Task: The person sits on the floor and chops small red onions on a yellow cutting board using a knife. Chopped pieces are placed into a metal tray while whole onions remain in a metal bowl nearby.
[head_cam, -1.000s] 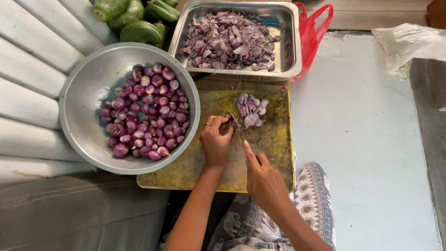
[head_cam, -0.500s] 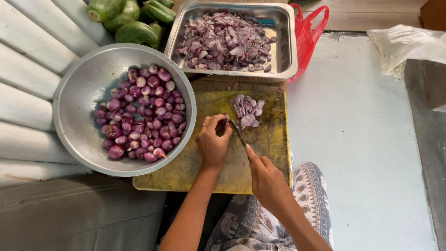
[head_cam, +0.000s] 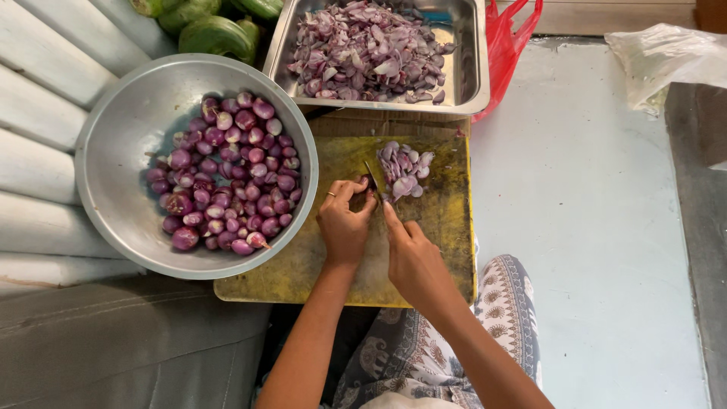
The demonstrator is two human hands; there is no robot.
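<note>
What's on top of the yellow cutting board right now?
A small pile of sliced shallots, the left hand and the right hand holding a knife. What the left fingers pin is covered.

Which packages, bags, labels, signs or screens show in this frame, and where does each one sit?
Red plastic bag: top centre, behind the right edge of the rectangular steel tray of sliced purple shallots; handles up, crumpled.
Clear plastic bag: top right, on the pale floor; wrinkled, whitish, contents unclear.
No labels, signs or screens are visible.
</note>
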